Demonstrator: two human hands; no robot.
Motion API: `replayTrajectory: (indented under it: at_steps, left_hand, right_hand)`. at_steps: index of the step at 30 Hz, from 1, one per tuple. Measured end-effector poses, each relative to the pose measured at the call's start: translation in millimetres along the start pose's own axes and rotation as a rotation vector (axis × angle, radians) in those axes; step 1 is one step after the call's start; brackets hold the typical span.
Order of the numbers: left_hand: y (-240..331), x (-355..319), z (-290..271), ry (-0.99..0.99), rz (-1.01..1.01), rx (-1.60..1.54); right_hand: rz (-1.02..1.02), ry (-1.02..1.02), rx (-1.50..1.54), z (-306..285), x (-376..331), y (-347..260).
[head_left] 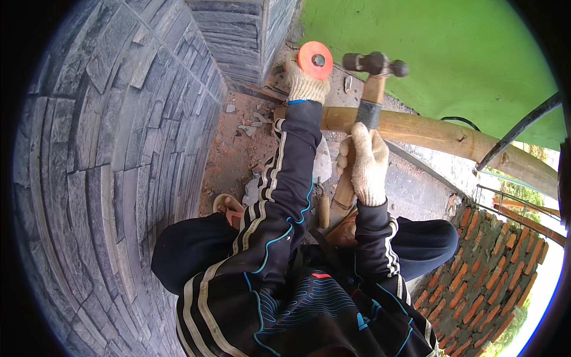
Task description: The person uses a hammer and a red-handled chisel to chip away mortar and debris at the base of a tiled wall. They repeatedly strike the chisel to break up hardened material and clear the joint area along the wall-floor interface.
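Note:
My left hand (305, 88), in a pale knit glove, is closed around a chisel (319, 60) near the foot of the wall corner. The chisel's round orange hand guard (310, 50) hides my fingers, and only the dark struck end shows at its middle. In my right hand (369, 165), also gloved, is a ball-peen hammer (377, 63). Its wooden handle has black tape below the head and passes through my closed fingers. The hammer head is raised to the right of the guard, apart from it.
Grey stone cladding (137, 131) covers the wall on my left. A green wall (428, 53) stands ahead. A thick round pole (416, 127) crosses in front of me. Broken chips (250, 128) litter the floor, and a wooden tool handle (324, 211) lies by my feet. Brickwork (482, 273) is at right.

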State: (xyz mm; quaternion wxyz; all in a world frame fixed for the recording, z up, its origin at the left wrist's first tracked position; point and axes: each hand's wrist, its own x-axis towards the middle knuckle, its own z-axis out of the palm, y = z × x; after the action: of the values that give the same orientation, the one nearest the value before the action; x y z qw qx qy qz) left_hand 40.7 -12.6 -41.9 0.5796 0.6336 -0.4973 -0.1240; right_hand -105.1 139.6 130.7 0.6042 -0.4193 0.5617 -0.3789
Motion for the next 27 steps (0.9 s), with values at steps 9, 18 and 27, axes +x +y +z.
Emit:
replayTrajectory:
  at_steps: [9,18,27]
  left_hand:
    - [8.5,-7.3,26.1,0.288,-0.305,-0.682]
    - [55.2,-9.7,14.8,0.471,-1.086,-1.499]
    - [65.3,-9.6,4.2,0.538,-1.045,-1.438]
  right_hand:
    - [0.059,-0.035,-0.177,9.2,8.5,15.1]
    - [-0.004,0.045,-0.005,-24.3,-23.0,-8.5]
    - [-0.051,0.021,0.135,-23.3,-24.7,6.9]
